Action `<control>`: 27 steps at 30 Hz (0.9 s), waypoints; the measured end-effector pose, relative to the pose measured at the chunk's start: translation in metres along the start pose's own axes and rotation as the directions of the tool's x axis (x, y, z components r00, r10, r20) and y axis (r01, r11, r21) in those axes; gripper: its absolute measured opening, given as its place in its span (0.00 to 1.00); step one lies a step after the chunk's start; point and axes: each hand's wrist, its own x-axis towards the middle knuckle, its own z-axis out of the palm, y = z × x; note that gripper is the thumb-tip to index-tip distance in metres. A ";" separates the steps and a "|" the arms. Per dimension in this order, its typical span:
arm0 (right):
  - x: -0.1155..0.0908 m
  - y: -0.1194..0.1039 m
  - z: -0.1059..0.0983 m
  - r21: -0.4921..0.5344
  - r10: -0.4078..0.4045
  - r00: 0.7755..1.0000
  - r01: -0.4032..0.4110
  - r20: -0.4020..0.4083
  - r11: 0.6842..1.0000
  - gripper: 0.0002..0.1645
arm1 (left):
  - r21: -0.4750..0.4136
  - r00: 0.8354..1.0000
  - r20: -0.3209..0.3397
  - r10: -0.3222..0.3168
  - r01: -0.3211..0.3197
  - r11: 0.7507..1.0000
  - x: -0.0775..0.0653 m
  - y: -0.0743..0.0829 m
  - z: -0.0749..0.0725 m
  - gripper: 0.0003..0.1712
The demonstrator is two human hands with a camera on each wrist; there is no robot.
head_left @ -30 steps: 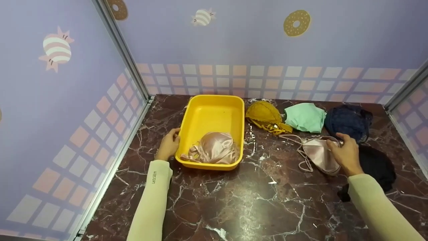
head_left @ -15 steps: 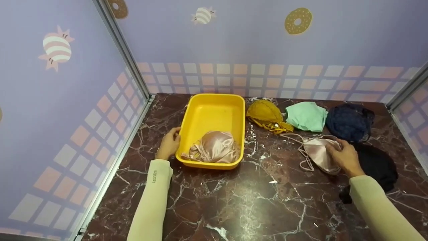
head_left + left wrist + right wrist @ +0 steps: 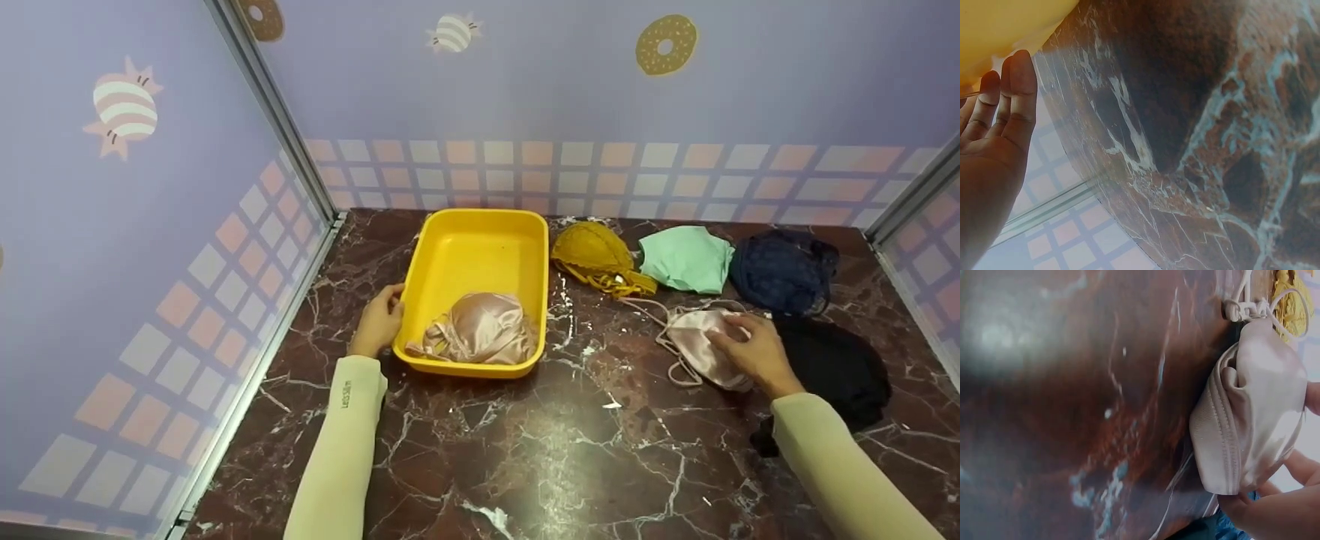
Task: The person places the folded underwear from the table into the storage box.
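Observation:
In the head view, my right hand (image 3: 757, 352) pinches the edge of a pale pink satin bra (image 3: 697, 341) with thin straps. The right wrist view shows the thumb and fingers at the edges of its smooth cup (image 3: 1275, 394). My left hand (image 3: 377, 322) rests against the left side of a yellow plastic bin (image 3: 480, 370). Its fingers look fairly straight against the outer wall in the left wrist view; the thumb is hard to make out there. Another pink satin bra (image 3: 484, 330) lies bunched at the bin's near end.
Behind the right hand lie a mustard lace bra (image 3: 594, 251), a mint green folded garment (image 3: 686, 259) and a navy bra (image 3: 784, 271). A black garment (image 3: 840, 371) sits beside the right wrist. Patterned walls (image 3: 525, 82) border the dark marble tabletop (image 3: 555, 457).
My right hand has shifted slightly left, and the pink bra's cup and straps have moved a little left with it. The left hand and bin stay in place.

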 end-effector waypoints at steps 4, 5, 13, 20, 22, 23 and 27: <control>-0.001 -0.003 0.006 0.013 -0.026 0.999 0.026 0.030 1.000 0.37 | -0.002 1.000 -0.004 -0.001 0.001 1.000 0.000 0.000 0.001 0.21; -0.001 -0.004 0.007 0.023 -0.030 0.999 0.030 0.036 0.999 0.37 | -0.004 1.000 -0.008 0.000 0.000 1.000 0.000 0.000 0.001 0.21; -0.002 -0.008 0.014 0.063 -0.010 0.999 0.008 0.034 0.998 0.40 | -0.004 1.000 -0.021 0.007 -0.007 1.000 0.000 0.000 0.001 0.20; -0.002 -0.011 0.021 0.062 0.001 1.000 0.000 -0.003 0.998 0.40 | 0.001 1.000 -0.019 -0.002 0.002 1.000 0.000 0.000 0.000 0.21; -0.002 -0.012 0.022 0.064 -0.001 1.000 0.001 -0.008 0.998 0.40 | 0.002 1.000 -0.021 -0.001 0.001 1.000 -0.001 0.001 0.000 0.21; -0.002 -0.011 0.022 0.066 -0.004 1.000 0.004 -0.012 0.998 0.39 | 0.002 1.000 -0.023 -0.001 0.001 1.000 -0.001 0.001 0.000 0.21; -0.004 -0.009 0.022 0.092 0.013 1.000 -0.012 -0.009 0.996 0.38 | 0.002 1.000 -0.025 -0.003 0.003 1.000 -0.002 0.002 0.000 0.21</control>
